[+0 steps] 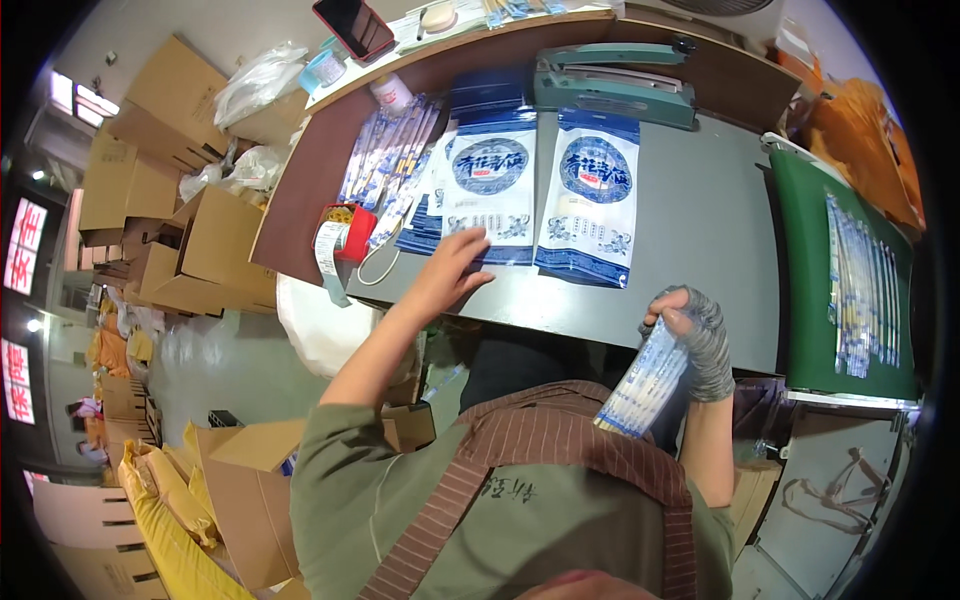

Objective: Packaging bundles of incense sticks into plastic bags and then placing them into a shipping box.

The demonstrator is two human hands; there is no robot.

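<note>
Nearest the camera, the right hand (697, 338), in a grey knitted glove, is closed around a bundle of slim clear-wrapped packets (643, 380) with blue and white print; the bundle hangs down and leftward from the fist, below the near edge of the grey surface (700, 230).

The left hand (455, 272), bare, lies with fingers spread and flat, fingertips resting on the bottom edge of the left stack of blue-and-white pouches (491, 185). It grips nothing; contact is by fingertips only.

Just beside that stack, to the right, lies a second stack of like pouches (591, 205), untouched. To the left, a fan of slim packets (392, 155) lies on the brown part of the surface, with a red tape dispenser (345, 228) at its near end.

On the right, a green mat (806, 270) carries a row of slim packets (861, 290).

Farther back, a teal heat sealer (612, 85) sits beyond the pouches. A phone (352, 26) lies at the far left edge. Cardboard boxes (190, 230) stand on the floor to the left.
</note>
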